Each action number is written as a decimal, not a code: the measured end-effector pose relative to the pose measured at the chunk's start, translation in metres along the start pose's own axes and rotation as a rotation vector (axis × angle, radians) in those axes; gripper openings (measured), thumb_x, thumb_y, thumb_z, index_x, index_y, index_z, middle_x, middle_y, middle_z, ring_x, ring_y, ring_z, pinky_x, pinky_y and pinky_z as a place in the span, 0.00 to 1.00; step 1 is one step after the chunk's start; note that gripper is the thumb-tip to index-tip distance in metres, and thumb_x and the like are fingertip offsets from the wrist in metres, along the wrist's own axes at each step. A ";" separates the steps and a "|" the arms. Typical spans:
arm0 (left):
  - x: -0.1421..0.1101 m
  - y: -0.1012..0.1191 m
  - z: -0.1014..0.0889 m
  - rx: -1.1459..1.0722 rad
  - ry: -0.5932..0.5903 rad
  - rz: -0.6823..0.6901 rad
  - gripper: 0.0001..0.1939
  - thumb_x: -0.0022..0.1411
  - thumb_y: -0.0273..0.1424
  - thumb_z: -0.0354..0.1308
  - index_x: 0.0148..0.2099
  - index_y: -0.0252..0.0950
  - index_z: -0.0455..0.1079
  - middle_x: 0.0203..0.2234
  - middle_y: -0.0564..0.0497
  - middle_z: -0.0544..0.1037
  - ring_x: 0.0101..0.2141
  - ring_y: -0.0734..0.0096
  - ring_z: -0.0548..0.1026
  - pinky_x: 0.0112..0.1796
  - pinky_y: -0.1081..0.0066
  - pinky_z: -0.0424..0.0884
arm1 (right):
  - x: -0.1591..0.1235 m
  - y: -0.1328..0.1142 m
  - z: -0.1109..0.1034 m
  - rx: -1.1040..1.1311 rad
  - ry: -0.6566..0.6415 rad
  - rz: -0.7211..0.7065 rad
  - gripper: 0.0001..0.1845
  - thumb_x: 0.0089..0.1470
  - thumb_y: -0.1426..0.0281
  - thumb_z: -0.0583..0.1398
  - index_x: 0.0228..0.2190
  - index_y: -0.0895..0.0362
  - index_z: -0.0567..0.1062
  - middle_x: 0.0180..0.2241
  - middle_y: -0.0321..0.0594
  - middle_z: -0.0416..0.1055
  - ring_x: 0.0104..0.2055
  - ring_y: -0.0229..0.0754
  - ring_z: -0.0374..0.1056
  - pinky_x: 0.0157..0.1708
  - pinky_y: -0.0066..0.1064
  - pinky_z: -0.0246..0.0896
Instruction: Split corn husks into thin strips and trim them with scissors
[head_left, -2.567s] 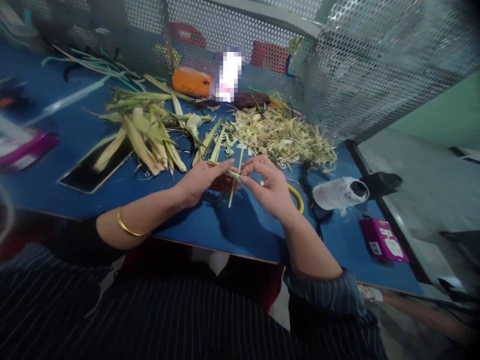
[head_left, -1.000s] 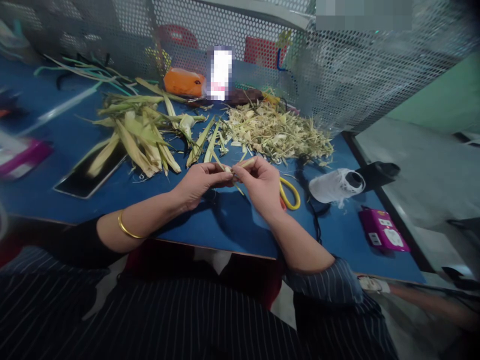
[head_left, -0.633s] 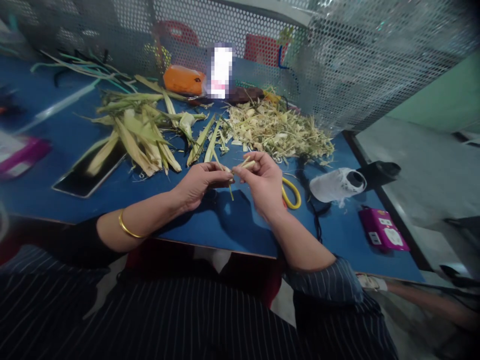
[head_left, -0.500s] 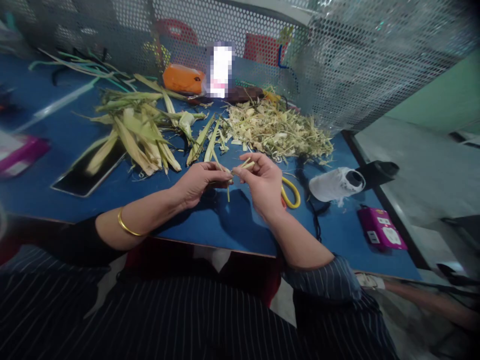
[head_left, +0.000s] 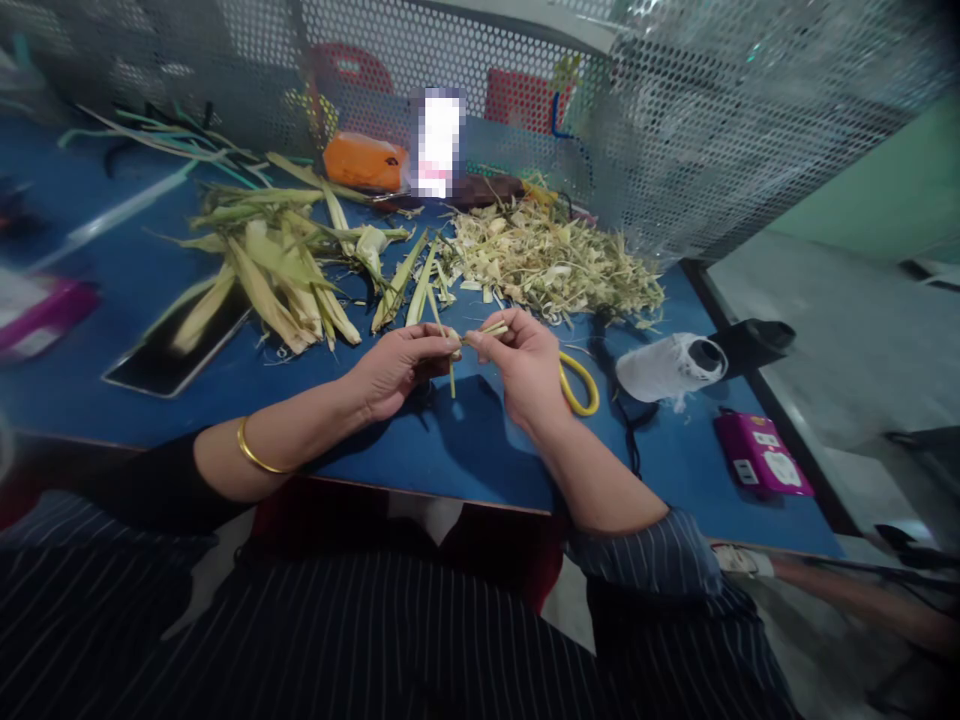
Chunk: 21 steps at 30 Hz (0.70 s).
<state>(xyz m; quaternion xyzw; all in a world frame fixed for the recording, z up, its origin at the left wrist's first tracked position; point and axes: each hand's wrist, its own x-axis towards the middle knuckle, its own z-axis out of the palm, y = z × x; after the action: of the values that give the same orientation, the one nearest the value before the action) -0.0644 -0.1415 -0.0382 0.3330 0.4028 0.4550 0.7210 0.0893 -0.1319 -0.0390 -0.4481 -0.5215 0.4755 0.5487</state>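
Thumb and fingers of my left hand [head_left: 409, 367] are pinched on a thin corn husk strip [head_left: 452, 380], whose ends poke out above and below the grip. My right hand [head_left: 521, 365] is closed on folded pale husk strips [head_left: 495, 328], just to the right of the left fingertips. Both hands hover over the blue table [head_left: 480, 450], nearly touching each other. Beyond the left hand lie loose corn husks [head_left: 277, 260] and a few cut husk pieces [head_left: 405, 285]. Beside my right wrist are yellow-handled scissors [head_left: 585, 385], partly hidden by it.
A heap of shredded husk [head_left: 555, 255] lies at the back. To the right are a white thread spool [head_left: 664, 368], a black spool [head_left: 757, 345] and a purple tissue pack [head_left: 765, 455]. A dark flat tray [head_left: 176, 350] lies left, and a perforated metal panel [head_left: 675, 150] borders the table.
My fingers have shifted slightly on the husk strips, and the strips in the right hand lie closer together. The other things stay where they were.
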 end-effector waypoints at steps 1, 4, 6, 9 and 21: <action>0.000 0.000 0.000 0.000 -0.005 -0.001 0.09 0.45 0.28 0.69 0.30 0.34 0.73 0.25 0.55 0.74 0.29 0.77 0.71 0.36 0.73 0.67 | 0.000 0.001 0.000 -0.002 -0.005 0.002 0.13 0.42 0.68 0.68 0.25 0.54 0.67 0.21 0.28 0.64 0.22 0.32 0.59 0.25 0.29 0.59; 0.001 0.000 -0.001 -0.010 -0.033 -0.012 0.08 0.46 0.28 0.69 0.30 0.35 0.73 0.24 0.56 0.73 0.28 0.78 0.70 0.36 0.74 0.67 | 0.001 0.003 -0.001 -0.002 -0.022 0.006 0.13 0.43 0.68 0.67 0.26 0.54 0.67 0.21 0.28 0.62 0.22 0.31 0.59 0.25 0.29 0.58; 0.002 0.000 -0.001 -0.023 -0.045 -0.019 0.08 0.47 0.29 0.69 0.30 0.35 0.72 0.24 0.56 0.72 0.27 0.78 0.70 0.37 0.73 0.67 | 0.001 0.004 -0.001 -0.002 -0.025 -0.001 0.12 0.43 0.68 0.67 0.26 0.54 0.67 0.20 0.28 0.62 0.22 0.31 0.59 0.25 0.28 0.58; 0.002 0.000 -0.002 -0.015 -0.057 -0.028 0.09 0.47 0.30 0.69 0.30 0.34 0.73 0.24 0.55 0.73 0.27 0.78 0.70 0.36 0.73 0.66 | 0.000 0.002 0.000 -0.025 -0.016 -0.041 0.12 0.44 0.69 0.66 0.26 0.54 0.67 0.21 0.28 0.63 0.22 0.30 0.59 0.24 0.27 0.58; 0.002 0.006 -0.008 0.173 -0.062 -0.083 0.11 0.47 0.35 0.70 0.27 0.33 0.74 0.26 0.50 0.76 0.29 0.74 0.72 0.35 0.72 0.66 | -0.011 -0.006 0.000 -0.272 0.037 -0.322 0.06 0.50 0.71 0.62 0.28 0.54 0.68 0.24 0.29 0.67 0.26 0.32 0.61 0.29 0.29 0.58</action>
<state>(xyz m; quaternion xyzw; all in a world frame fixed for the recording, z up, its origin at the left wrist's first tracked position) -0.0731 -0.1369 -0.0367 0.3909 0.4316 0.3778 0.7199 0.0900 -0.1434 -0.0346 -0.4376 -0.6356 0.2984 0.5616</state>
